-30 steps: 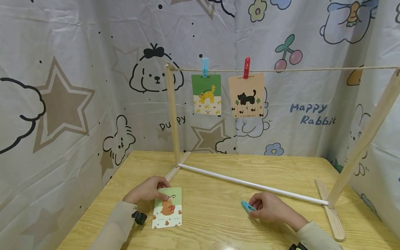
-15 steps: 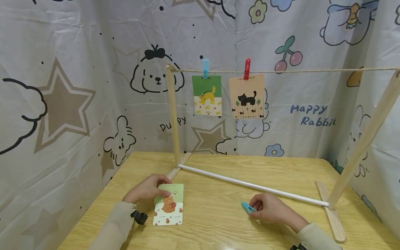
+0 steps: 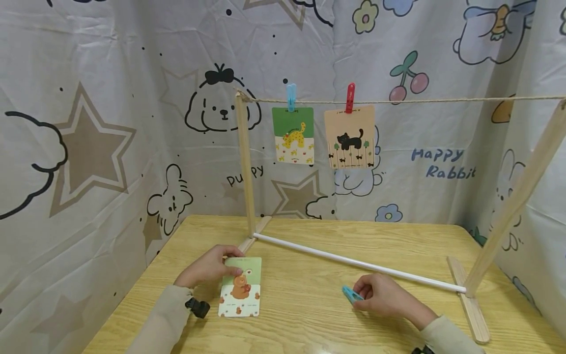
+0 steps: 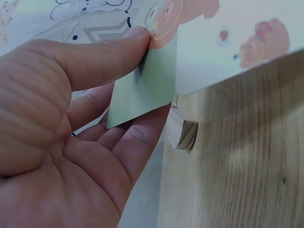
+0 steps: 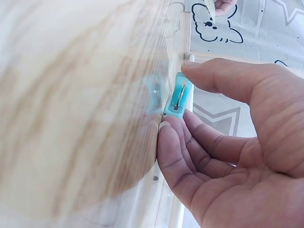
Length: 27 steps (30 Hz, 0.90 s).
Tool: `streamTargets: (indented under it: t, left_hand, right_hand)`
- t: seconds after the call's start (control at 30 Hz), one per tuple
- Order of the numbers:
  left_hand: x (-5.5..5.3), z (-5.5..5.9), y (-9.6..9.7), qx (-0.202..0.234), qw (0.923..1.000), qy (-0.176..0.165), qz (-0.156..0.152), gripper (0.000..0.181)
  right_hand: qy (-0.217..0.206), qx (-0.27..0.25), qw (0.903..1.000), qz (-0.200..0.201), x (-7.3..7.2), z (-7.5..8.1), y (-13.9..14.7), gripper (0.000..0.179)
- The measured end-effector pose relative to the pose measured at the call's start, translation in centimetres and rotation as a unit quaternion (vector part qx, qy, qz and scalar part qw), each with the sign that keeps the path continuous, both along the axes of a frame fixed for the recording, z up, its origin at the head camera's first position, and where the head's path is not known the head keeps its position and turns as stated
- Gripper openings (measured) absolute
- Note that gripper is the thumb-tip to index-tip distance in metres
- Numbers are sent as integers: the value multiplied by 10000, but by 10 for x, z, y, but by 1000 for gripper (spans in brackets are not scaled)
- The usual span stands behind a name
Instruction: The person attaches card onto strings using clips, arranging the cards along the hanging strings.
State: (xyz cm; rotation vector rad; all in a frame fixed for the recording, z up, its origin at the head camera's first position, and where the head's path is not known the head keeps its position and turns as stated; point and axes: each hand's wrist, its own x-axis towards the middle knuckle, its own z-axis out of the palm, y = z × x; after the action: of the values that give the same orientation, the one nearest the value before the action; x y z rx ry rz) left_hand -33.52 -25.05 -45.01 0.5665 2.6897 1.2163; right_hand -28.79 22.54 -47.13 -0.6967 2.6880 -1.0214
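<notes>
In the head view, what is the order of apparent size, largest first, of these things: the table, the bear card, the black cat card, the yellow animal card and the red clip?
1. Table
2. Black cat card
3. Bear card and yellow animal card: too alike to rank
4. Red clip

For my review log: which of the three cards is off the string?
The bear card, pinched in the left grip; the yellow-animal card and black-cat card both hang pegged to the string.
</notes>
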Motion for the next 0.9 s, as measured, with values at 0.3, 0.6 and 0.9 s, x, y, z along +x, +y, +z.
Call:
streamTargets:
  t: [0.3,0.6,0.9]
  left_hand:
    - [-2,1,0,409,9991,-150,-2,34]
    - [-3,3,2,561,9982,-192,-106,33]
    - [-2,5,4,607,9978,-137,-226,24]
  right_hand:
    - [53,-34,9999,80,0,2,0,24]
    - [67,-18,10000,53,0,1,0,24]
    - [62,-19,9999,93,-1,0,1,23]
